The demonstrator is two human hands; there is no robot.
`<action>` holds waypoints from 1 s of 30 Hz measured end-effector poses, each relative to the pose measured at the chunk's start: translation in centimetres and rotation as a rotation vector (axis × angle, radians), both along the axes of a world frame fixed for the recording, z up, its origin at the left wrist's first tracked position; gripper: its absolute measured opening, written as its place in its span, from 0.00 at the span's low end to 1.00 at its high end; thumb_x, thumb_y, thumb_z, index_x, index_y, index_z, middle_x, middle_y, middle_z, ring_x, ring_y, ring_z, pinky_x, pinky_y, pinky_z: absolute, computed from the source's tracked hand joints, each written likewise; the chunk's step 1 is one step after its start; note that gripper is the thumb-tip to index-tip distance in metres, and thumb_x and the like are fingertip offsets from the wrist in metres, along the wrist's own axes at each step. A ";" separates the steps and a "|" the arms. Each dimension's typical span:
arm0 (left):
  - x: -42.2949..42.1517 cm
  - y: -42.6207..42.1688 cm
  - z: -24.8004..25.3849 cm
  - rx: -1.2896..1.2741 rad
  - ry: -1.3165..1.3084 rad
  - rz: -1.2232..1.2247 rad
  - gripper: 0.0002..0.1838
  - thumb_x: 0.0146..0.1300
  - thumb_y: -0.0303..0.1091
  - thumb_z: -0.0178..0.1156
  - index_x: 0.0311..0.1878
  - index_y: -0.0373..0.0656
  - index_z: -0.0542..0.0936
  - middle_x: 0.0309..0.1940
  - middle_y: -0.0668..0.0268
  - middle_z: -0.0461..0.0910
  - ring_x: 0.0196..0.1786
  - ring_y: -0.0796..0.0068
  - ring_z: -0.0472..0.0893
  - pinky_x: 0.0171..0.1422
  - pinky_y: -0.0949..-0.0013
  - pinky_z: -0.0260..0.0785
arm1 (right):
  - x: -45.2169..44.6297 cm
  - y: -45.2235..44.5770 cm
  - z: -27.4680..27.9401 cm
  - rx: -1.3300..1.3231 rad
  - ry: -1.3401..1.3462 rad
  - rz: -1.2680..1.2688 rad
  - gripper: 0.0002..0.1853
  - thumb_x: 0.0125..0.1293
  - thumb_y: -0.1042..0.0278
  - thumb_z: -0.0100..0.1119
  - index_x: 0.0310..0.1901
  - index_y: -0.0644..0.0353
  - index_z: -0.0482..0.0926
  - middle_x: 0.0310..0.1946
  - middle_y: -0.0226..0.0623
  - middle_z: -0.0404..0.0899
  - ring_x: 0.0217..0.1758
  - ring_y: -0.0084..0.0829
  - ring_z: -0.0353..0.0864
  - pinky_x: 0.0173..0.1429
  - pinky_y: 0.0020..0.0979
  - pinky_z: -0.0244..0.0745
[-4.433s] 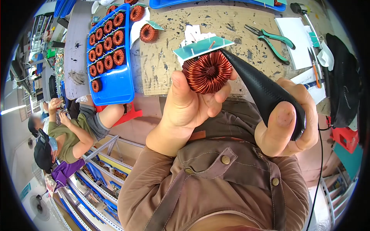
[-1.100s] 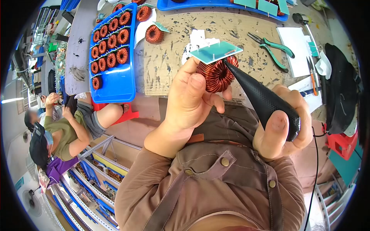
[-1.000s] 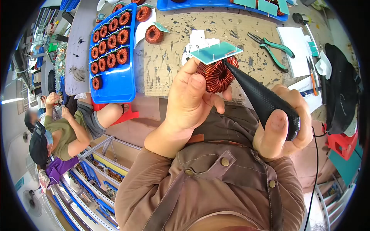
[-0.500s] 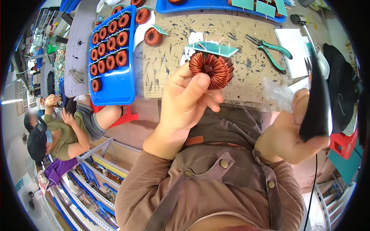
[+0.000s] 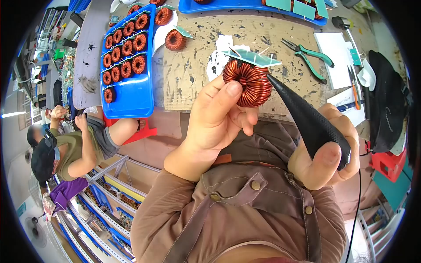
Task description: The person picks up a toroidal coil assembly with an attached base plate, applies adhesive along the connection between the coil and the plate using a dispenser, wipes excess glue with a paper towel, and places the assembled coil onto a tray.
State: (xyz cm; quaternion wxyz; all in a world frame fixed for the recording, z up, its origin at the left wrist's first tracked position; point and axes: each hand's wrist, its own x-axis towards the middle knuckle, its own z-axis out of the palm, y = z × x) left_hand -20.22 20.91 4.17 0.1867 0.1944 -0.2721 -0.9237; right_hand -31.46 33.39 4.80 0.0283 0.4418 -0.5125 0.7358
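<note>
In my left hand (image 5: 217, 114), a toroidal copper coil (image 5: 247, 83) is pinched between thumb and fingers. A small green circuit board (image 5: 252, 58) sits on the coil's top, with thin pins sticking up. My right hand (image 5: 326, 153) is wrapped round a black tapered tool (image 5: 307, 116) with a textured surface; its exact kind cannot be made out. The tool's pointed tip is at the coil's right side, close to the board's underside. Whether tip and coil touch cannot be told.
A blue tray (image 5: 127, 98) holds several coils at the left; another blue tray (image 5: 245, 8) stands at the back. One loose coil with a board (image 5: 175, 40) lies between them. Green-handled pliers (image 5: 309, 59) and white paper (image 5: 332, 61) lie right. A co-worker (image 5: 74, 149) sits at left.
My right hand has swung the black tool leftward, its tip now beside the coil. My left hand has shifted slightly right and down with the coil.
</note>
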 end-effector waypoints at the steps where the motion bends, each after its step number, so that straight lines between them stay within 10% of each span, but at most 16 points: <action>1: 0.0 0.0 0.0 0.005 0.003 0.005 0.16 0.60 0.38 0.50 0.44 0.34 0.70 0.33 0.61 0.76 0.24 0.76 0.76 0.20 0.79 0.70 | 0.0 0.0 0.0 -0.006 -0.003 0.001 0.14 0.51 0.71 0.56 0.19 0.68 0.62 0.15 0.39 0.65 0.12 0.26 0.59 0.15 0.27 0.54; 30: -0.1 0.2 0.4 -0.100 -0.115 -0.016 0.23 0.60 0.43 0.47 0.51 0.31 0.66 0.40 0.59 0.74 0.16 0.86 0.66 0.11 0.84 0.56 | 0.7 -1.1 1.0 0.093 0.027 -0.132 0.15 0.51 0.68 0.52 0.19 0.73 0.64 0.12 0.42 0.63 0.13 0.24 0.59 0.18 0.24 0.52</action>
